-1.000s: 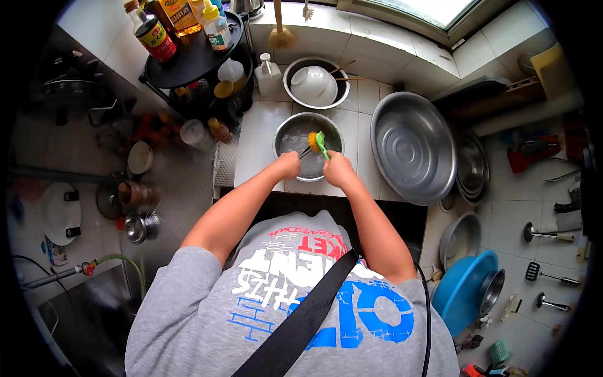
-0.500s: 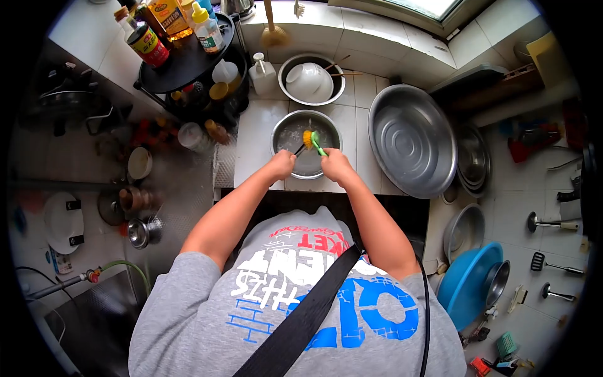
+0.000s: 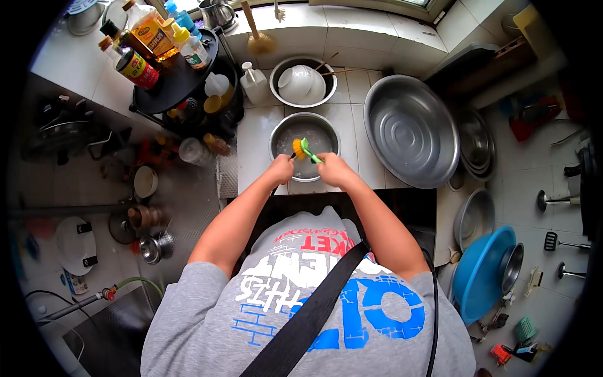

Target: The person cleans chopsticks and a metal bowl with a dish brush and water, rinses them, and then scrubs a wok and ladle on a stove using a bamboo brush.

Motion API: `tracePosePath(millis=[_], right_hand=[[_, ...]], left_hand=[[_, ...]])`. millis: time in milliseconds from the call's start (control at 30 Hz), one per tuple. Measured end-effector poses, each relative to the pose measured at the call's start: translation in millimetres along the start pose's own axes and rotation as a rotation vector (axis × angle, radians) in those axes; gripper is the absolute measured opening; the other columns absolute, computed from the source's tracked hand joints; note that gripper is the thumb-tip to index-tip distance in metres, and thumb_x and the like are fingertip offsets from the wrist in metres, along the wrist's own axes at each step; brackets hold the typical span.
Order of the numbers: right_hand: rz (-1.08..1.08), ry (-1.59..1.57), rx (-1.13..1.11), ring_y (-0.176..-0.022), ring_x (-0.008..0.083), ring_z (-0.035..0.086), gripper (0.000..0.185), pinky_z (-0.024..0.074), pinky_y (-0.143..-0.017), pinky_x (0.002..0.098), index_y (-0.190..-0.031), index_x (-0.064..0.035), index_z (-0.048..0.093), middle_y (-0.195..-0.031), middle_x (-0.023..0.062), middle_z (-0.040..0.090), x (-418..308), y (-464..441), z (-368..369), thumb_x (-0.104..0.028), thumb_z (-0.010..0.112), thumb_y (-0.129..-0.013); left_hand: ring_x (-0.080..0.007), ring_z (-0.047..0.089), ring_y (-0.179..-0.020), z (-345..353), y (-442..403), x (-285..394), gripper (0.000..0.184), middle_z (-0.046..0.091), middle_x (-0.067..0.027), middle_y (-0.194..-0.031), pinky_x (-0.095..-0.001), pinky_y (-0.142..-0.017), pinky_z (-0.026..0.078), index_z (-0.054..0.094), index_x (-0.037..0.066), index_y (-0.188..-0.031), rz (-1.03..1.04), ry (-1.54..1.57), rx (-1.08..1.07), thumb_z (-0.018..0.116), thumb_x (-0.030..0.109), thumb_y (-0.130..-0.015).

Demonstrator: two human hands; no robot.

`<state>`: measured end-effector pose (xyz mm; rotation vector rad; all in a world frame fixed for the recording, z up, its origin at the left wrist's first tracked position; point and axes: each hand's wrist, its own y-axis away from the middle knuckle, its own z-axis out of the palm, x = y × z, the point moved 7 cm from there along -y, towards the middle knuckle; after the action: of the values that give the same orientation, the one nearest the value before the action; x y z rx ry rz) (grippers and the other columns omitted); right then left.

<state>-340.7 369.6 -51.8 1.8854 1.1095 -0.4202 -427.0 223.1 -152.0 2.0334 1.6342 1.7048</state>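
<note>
My right hand (image 3: 333,169) is closed round the handle of a green brush (image 3: 306,149) with orange-yellow bristles. My left hand (image 3: 281,169) grips a thin dark utensil, whose far end meets the bristles; its exact kind is too small to tell. Both hands are at the near rim of a round metal basin (image 3: 274,137) with water in it. Behind that basin stands a second metal basin (image 3: 277,90) holding white bowls (image 3: 301,85) and chopsticks (image 3: 335,72).
A large metal basin (image 3: 411,132) leans at the right. Bottles (image 3: 137,68) crowd a black rack (image 3: 169,94) at the upper left, near a white pump bottle (image 3: 254,83). A blue basin (image 3: 475,276) stands low at the right.
The brush and both hands have shifted slightly left and nearer my body within the view. The dark utensil's near end now shows below my left hand. The camera view has turned a little.
</note>
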Motion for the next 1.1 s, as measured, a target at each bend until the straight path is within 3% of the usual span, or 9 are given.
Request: tracePosePath(millis=[100,200,300,367,500,700,800,933,1100], right_hand=[[0.046,-0.067,0.157,-0.100,0.0377,0.066,0.042,0.0510,-0.085,0.0420,-0.128,-0.0013,0.058,-0.108,0.0269,0.066,17,-17,-1,-0.017,0.052,-0.090],[-0.017,-0.009,0.041,-0.102,0.0381,0.065,0.041,0.0507,-0.086,0.0418,-0.129,-0.0018,0.058,-0.110,0.0260,0.066,0,1,6,-0.016,0.051,-0.091],[0.006,-0.055,0.062,-0.105,0.0411,0.063,0.040,0.0491,-0.091,0.0440,-0.128,-0.0008,0.058,-0.110,0.0281,0.065,14,-9,7,-0.016,0.051,-0.091],[0.048,-0.120,0.199,-0.105,0.0453,0.061,0.039,0.0489,-0.091,0.0476,-0.123,0.0021,0.059,-0.107,0.0310,0.064,25,-20,1,-0.016,0.052,-0.089],[-0.012,0.002,0.000,-0.105,0.0448,0.061,0.038,0.0490,-0.092,0.0473,-0.122,0.0025,0.060,-0.107,0.0317,0.064,-20,20,1,-0.014,0.052,-0.089],[0.015,0.021,0.087,-0.108,0.0441,0.060,0.041,0.0474,-0.095,0.0468,-0.125,0.0006,0.059,-0.111,0.0308,0.063,7,-10,5,-0.016,0.052,-0.088],[-0.098,0.099,0.056,-0.106,0.0439,0.061,0.039,0.0475,-0.094,0.0469,-0.122,0.0006,0.061,-0.108,0.0309,0.064,-5,-4,4,-0.015,0.052,-0.087],[-0.053,0.076,0.138,-0.105,0.0453,0.060,0.038,0.0473,-0.094,0.0481,-0.119,0.0010,0.062,-0.105,0.0326,0.063,12,-16,8,-0.014,0.053,-0.086],[-0.109,0.182,0.002,-0.110,0.0447,0.058,0.042,0.0457,-0.097,0.0459,-0.126,0.0010,0.058,-0.112,0.0314,0.062,-13,4,11,-0.016,0.051,-0.089]], left_hand=[[-0.0166,0.045,-0.040,-4,6,6,0.035,0.048,-0.0059,-0.056,-0.0355,-0.038,0.037,0.061,-0.003,-0.101,0.070,0.071,0.049,0.042,0.027,-0.102],[-0.0163,0.043,-0.039,-9,9,4,0.038,0.047,-0.0049,-0.055,-0.0348,-0.037,0.036,0.061,-0.002,-0.102,-0.014,0.033,0.060,0.042,0.031,-0.103],[-0.0245,0.057,-0.047,-12,5,2,0.038,0.057,-0.0141,-0.061,-0.0386,-0.043,0.044,0.063,-0.003,-0.108,-0.114,0.089,-0.054,0.042,0.028,-0.102],[-0.0229,0.054,-0.045,-9,4,4,0.036,0.055,-0.0117,-0.060,-0.0383,-0.043,0.043,0.062,-0.004,-0.107,-0.096,0.102,-0.097,0.045,0.027,-0.101],[-0.0229,0.055,-0.046,-10,13,17,0.030,0.056,-0.0119,-0.061,-0.0395,-0.043,0.043,0.062,-0.006,-0.104,-0.033,-0.033,-0.093,0.048,0.020,-0.098],[-0.0272,0.061,-0.051,-9,2,20,0.028,0.060,-0.0161,-0.064,-0.0405,-0.048,0.048,0.062,-0.008,-0.102,0.016,-0.131,-0.143,0.049,0.015,-0.094],[-0.0194,0.054,-0.049,-1,-15,-1,0.019,0.054,-0.0089,-0.063,-0.0354,-0.042,0.043,0.062,-0.006,-0.102,0.024,-0.114,-0.156,0.053,0.008,-0.093],[-0.0323,0.071,-0.072,-1,-2,15,0.031,0.067,-0.0270,-0.083,-0.0428,-0.063,0.055,0.062,-0.013,-0.100,0.002,-0.265,-0.187,0.061,0.012,-0.083],[-0.0421,0.065,-0.100,-6,4,33,0.031,0.065,-0.0316,-0.104,-0.0442,-0.083,0.053,0.064,-0.009,-0.105,0.076,-0.445,-0.026,0.056,0.009,-0.081]])
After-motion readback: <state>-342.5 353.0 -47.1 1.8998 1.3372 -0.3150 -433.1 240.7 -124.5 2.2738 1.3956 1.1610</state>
